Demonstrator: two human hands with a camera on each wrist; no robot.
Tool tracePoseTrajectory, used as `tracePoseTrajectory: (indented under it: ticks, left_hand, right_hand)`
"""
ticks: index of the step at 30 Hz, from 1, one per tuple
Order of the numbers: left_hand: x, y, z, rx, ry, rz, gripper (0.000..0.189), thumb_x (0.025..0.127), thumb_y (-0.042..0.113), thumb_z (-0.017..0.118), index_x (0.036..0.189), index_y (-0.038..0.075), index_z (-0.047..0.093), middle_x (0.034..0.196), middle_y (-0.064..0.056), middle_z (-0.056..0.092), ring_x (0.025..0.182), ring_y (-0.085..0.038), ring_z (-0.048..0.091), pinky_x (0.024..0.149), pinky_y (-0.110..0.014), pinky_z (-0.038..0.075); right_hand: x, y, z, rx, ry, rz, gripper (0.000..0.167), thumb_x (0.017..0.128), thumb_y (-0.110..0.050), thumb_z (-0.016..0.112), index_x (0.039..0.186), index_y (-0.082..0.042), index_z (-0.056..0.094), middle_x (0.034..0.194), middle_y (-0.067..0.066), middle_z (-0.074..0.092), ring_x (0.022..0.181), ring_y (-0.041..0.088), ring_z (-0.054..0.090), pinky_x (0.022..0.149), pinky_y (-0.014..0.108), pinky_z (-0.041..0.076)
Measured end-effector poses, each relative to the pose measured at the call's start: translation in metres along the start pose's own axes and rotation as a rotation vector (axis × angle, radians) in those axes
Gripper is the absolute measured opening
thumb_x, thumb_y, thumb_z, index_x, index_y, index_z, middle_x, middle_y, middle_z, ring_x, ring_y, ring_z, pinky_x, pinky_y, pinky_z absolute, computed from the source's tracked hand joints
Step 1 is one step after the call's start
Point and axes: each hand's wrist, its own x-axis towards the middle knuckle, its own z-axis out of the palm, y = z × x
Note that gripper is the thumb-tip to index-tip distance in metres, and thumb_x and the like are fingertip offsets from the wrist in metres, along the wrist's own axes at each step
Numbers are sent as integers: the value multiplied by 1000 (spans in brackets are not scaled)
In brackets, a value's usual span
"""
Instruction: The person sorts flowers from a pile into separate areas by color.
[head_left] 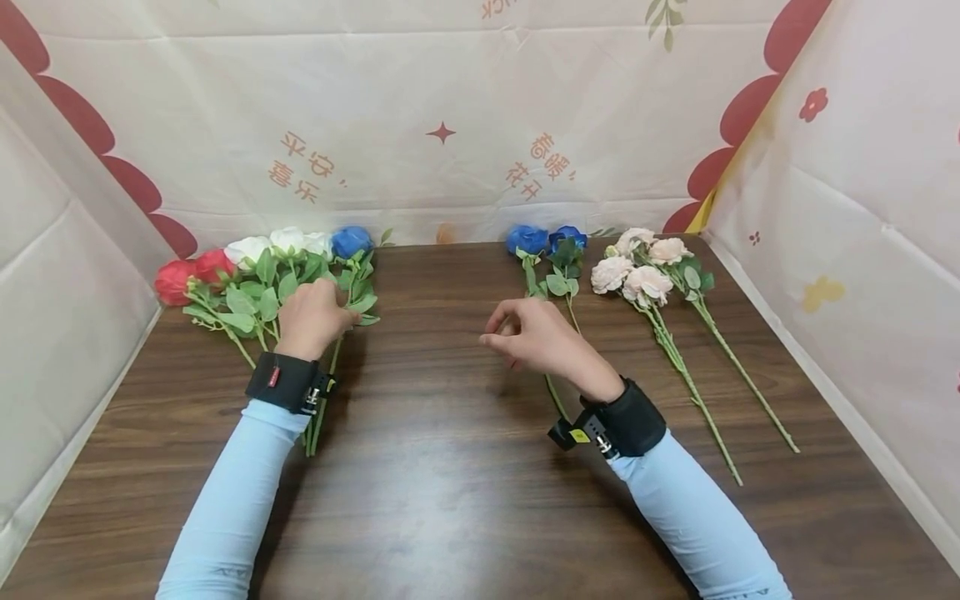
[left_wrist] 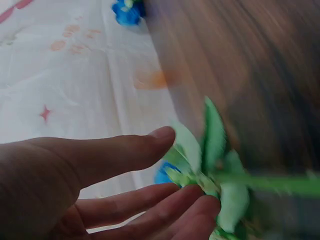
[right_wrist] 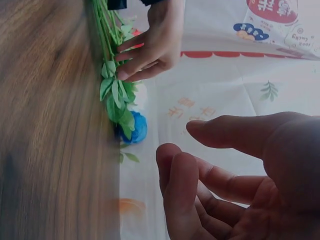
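At the left, my left hand reaches over a bunch of artificial roses. In the left wrist view its thumb stands apart from the fingers, with fingertips right at the green leaves below a blue rose. White roses and red roses lie beside that one. My right hand is over the table near two more blue roses. Its fingers are loosely bent, thumb apart from them, holding nothing, as the right wrist view shows. The right forearm hides part of those stems.
Pale pink roses with long stems lie on the right side of the dark wooden table. Printed cloth hangs behind the table's back edge, and more cloth walls close in both sides.
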Motion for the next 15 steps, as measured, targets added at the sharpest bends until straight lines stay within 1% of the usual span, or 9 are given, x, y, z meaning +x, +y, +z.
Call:
tracePoseTrajectory:
  ticks: [2, 5, 8, 11, 13, 15]
  left_hand:
    - [1, -6, 0, 4, -9, -14, 60, 78, 22, 87, 51, 18, 33, 53, 8, 21, 50, -16, 31, 45, -30, 24]
    - [2, -11, 2, 16, -50, -42, 59, 75, 24, 91, 50, 16, 38, 51, 7, 26, 52, -20, 40, 47, -33, 30]
    - [4, -15, 3, 19, -104, -61, 55, 78, 22, 89, 49, 15, 43, 47, 5, 34, 52, -22, 47, 47, -32, 34]
    - [5, -18, 4, 5, -154, -66, 54, 82, 18, 85, 45, 16, 45, 43, 3, 44, 48, -21, 53, 46, -30, 36]
    - [5, -19, 4, -9, -172, -57, 54, 84, 14, 82, 44, 17, 45, 42, 1, 48, 46, -20, 56, 47, -29, 39]
    - [6, -20, 5, -16, -180, -47, 55, 85, 11, 80, 44, 17, 44, 41, 1, 49, 46, -20, 58, 49, -29, 40]
  right_hand:
    - [-1, -3, 2, -10, -3, -13, 16, 97, -24, 73, 103, -8, 73, 86, 12, 78, 58, 18, 69, 57, 32, 59]
    - [-2, -5, 4, -16, -15, -26, 16, 97, -24, 72, 103, -9, 72, 84, 11, 77, 59, 18, 68, 58, 32, 58]
    - [-2, -7, 6, -13, -25, -28, 15, 97, -23, 72, 103, -9, 72, 82, 8, 77, 59, 18, 69, 57, 32, 59]
    - [-2, -9, 7, -12, -33, -25, 16, 97, -23, 72, 103, -9, 72, 84, 10, 77, 61, 22, 71, 57, 32, 59]
    - [-3, -9, 7, -13, -35, -22, 16, 97, -24, 72, 103, -9, 72, 85, 12, 77, 63, 25, 71, 57, 32, 59]
    - [-3, -10, 8, -7, -40, -21, 16, 97, -23, 72, 103, -9, 72, 87, 14, 78, 65, 28, 72, 57, 32, 59]
